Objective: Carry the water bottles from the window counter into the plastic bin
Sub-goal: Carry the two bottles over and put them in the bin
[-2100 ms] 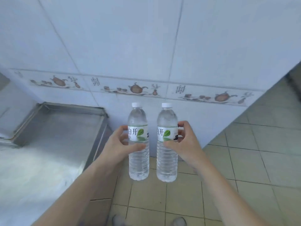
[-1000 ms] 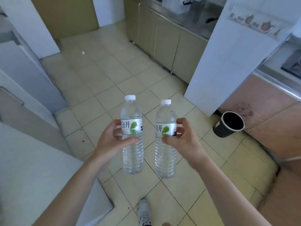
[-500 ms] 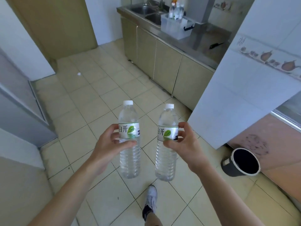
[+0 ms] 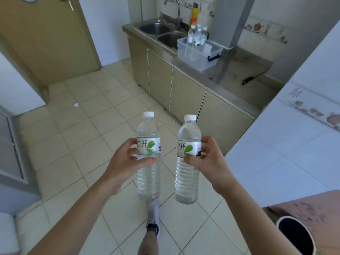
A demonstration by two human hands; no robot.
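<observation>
A tiled floor [image 4: 79,137] fills the view, with a brown door [image 4: 46,37] at the far left and a long run of cabinets [image 4: 184,92] down the right. On top, a steel counter [image 4: 244,70] carries a double sink [image 4: 161,33] under a curved tap [image 4: 174,8]. A white wall [image 4: 287,144] juts in at the near right, and a dark bucket [image 4: 296,236] sits at its foot, half out of frame.

On the counter just beside the sink stands the clear bin [image 4: 199,56] — bottles in bin [image 4: 196,35] upright inside, three of them as far as the distance lets one judge. A yellow bottle [image 4: 194,15] stands behind them.

Up front, both arms are out. The left hand [image 4: 127,162] grips the left bottle [image 4: 148,157] at its label, thumb across the front, fingers wrapped behind. The right hand [image 4: 207,161] holds the right bottle [image 4: 188,161] the same way — thumb under the label, fingertips curled at its edge. Both bottles are upright, capped, full, side by side and apart, well short of the bin. Below them a white shoe [image 4: 153,216] is on the floor.
</observation>
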